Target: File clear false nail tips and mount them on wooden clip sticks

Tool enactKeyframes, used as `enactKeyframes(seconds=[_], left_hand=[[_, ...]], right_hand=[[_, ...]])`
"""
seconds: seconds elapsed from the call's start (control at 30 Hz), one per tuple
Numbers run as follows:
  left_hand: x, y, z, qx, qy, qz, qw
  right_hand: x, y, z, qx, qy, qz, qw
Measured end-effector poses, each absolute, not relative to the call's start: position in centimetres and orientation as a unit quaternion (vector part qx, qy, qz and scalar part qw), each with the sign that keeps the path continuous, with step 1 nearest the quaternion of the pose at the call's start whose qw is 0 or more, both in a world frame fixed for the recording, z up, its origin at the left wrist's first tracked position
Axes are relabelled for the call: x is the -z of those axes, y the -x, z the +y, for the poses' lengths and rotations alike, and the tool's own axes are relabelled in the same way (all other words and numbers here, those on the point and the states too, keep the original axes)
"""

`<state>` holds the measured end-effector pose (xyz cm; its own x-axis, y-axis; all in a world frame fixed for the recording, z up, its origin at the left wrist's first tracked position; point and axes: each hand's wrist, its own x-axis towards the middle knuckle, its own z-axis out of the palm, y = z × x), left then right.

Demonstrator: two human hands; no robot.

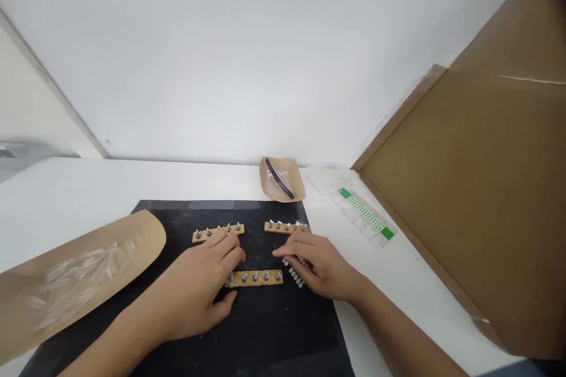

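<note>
On the black mat [274,330] lies the front wooden strip [260,278], with several small metal pegs standing along it. My left hand [198,277] is closed around its left end, fingers behind and thumb in front; the exact contact is partly hidden. A small clear piece sits on that end. My right hand [321,265] is closed in a pinch just right of and behind the strip, over a sheet of small pale oval tabs [294,277]. Whatever is between its fingertips is too small to name. Two more pegged strips, rear left [219,232] and rear right [285,227], carry pale tips on their pegs.
At left, a long brown paper tray [145,227] holds many clear nail-shaped pieces. A smaller paper tray [265,188] with a dark curved nail file [279,178] stands behind the mat. To the right lie a green-marked clear packet [366,214] and a cardboard wall [464,188].
</note>
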<state>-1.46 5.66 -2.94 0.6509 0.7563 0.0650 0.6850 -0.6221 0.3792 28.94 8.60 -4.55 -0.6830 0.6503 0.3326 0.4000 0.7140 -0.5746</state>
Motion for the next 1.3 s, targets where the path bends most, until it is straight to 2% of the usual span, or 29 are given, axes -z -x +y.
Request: enactKeyframes(seconds=[0.27, 0.53, 0.8, 1.0, 1.3], left_hand=[[3.4, 0.0, 5.5, -0.203, -0.906, 0.329, 0.173], [4.0, -0.4, 5.6, -0.242, -0.906, 0.315, 0.149], [4.5, -0.5, 6.0, -0.238, -0.91, 0.313, 0.131], [4.5, -0.5, 6.0, -0.244, -0.906, 0.318, 0.138], [4.4, -0.3, 5.9, -0.219, -0.901, 0.339, 0.158]], right_hand=[[4.0, -29.0, 8.4, -0.296, 0.273, -0.887, 0.228], [5.5, -28.5, 8.6, -0.299, 0.24, -0.88, 0.282], [5.9, -28.4, 8.6, -0.274, 0.242, -0.884, 0.291], [5.5, -28.3, 8.2, -0.208, 0.256, -0.906, 0.265], [5.4, -28.1, 7.6, -0.201, 0.295, -0.908, 0.22]])
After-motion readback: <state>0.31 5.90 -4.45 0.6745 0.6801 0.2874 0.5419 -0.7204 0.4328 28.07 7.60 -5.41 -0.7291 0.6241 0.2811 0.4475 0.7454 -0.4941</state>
